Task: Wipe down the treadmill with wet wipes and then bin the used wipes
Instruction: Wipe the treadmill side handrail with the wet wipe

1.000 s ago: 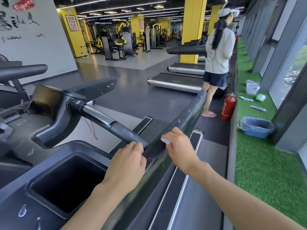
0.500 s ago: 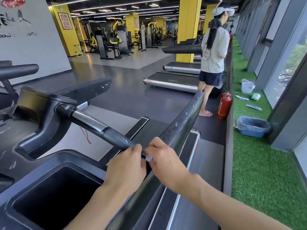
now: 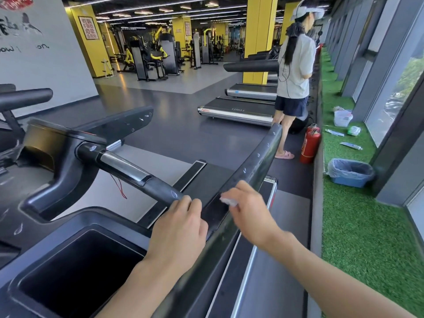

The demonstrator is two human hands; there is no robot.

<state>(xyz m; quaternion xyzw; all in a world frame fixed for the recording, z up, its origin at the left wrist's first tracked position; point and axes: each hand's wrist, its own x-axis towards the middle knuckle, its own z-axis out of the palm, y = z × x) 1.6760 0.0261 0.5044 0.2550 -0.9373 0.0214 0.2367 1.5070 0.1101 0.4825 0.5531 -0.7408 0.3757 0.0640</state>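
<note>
**Head view.** The frame from six round to ten o'clock is filled by the console end of the treadmill (image 3: pixel 27 244). A deep square pocket (image 3: pixel 75 278) is sunk into it at seven o'clock. A dark rail (image 3: pixel 259 161) is run from six o'clock up towards one o'clock. A curved handle (image 3: pixel 128 171) with a metal band is brought in from nine o'clock and meets the rail near the centre. Water drops are seen on the rail and the console.

The wipe (image 3: pixel 228 201) is found just below the centre of the frame, set against the rail's upper face. It is bunched small and white and is held by the right hand (image 3: pixel 250 214), whose fingers are curled round it. Only a small part of it is shown, at the hand's ten o'clock edge by the thumb and forefinger. The rest is hidden under the palm.

The left hand (image 3: pixel 181 223) is placed at the wipe's eight o'clock, just beside it but apart. It is laid over the end of the handle, with its fingers bent down round that end. The fingertips are hidden.

At three o'clock a blue bin (image 3: pixel 350 172) lined with a clear bag is set on green turf (image 3: pixel 367 237), well apart from both hands. A red extinguisher (image 3: pixel 309 145) is stood at two o'clock. A person (image 3: pixel 294 72) is seen standing at one o'clock.
</note>
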